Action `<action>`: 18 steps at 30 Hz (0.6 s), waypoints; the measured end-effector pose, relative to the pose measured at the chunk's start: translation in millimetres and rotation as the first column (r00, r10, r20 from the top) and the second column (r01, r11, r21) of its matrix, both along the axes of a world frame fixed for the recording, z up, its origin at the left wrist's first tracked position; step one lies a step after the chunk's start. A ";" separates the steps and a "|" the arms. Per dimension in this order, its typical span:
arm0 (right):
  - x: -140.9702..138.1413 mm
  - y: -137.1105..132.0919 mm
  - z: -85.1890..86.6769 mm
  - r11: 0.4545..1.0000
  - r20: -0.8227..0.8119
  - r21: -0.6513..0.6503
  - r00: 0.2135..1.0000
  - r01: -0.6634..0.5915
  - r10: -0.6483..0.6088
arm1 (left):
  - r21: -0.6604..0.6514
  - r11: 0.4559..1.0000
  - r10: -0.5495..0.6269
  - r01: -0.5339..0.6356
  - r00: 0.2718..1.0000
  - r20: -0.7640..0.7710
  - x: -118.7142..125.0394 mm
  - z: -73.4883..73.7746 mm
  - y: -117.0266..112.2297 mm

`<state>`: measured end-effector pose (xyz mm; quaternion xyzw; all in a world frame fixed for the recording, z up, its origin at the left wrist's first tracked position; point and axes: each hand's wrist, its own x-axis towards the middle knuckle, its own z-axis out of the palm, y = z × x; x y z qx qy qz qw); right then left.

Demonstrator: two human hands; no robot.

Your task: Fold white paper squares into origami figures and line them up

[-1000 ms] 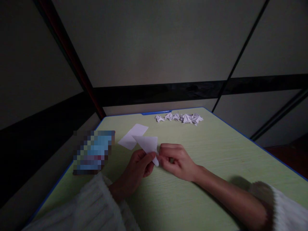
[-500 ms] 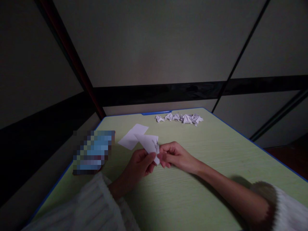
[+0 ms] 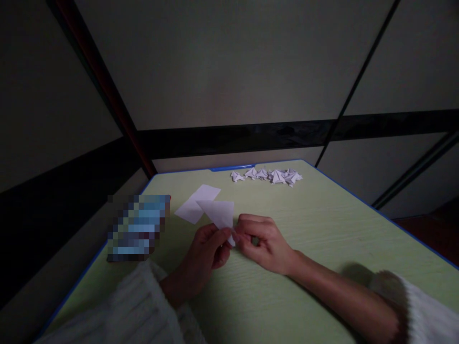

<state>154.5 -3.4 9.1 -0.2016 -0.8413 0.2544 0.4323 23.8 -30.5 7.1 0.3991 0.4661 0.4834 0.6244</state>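
Observation:
A white folded paper is held up over the table, its wide end pointing away from me and its narrow end near my fingers. My left hand pinches its lower part between thumb and fingers. My right hand is curled, its thumb and index finger meeting at the right edge of the paper near the bottom tip. The fingertips hide that tip in part. Behind the folded piece, flat white paper lies on the table, partly covered by it.
Several small folded white paper figures stand grouped at the table's far side. A flat device with a blurred screen lies at the left edge. The pale green table has a blue rim, with cabinet panels behind it.
The creased right edge of the folded paper now looks smooth and straight. My right hand has turned and curled more, its knuckles lower and slightly to the right. My left hand keeps its grip.

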 end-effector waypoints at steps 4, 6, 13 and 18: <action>-1.3 3.3 -1.3 0.994 -0.007 -0.111 1.000 -0.012 0.011 | 0.009 1.000 0.021 -0.021 1.000 0.020 -0.6 0.2 1.4; -2.6 6.2 -1.3 0.915 -0.031 -0.394 0.997 -0.081 0.074 | 0.019 0.999 0.035 -0.035 0.999 -0.011 -2.2 0.0 3.2; -0.8 13.1 1.0 0.631 -0.140 -0.732 0.963 -0.257 0.230 | 0.104 0.994 0.003 0.013 0.988 -0.158 -6.6 -2.7 7.2; 1.2 16.5 -0.4 0.622 -0.123 -0.741 0.962 -0.251 0.242 | 0.049 0.998 -0.038 0.047 0.986 -0.163 -6.9 -3.7 7.0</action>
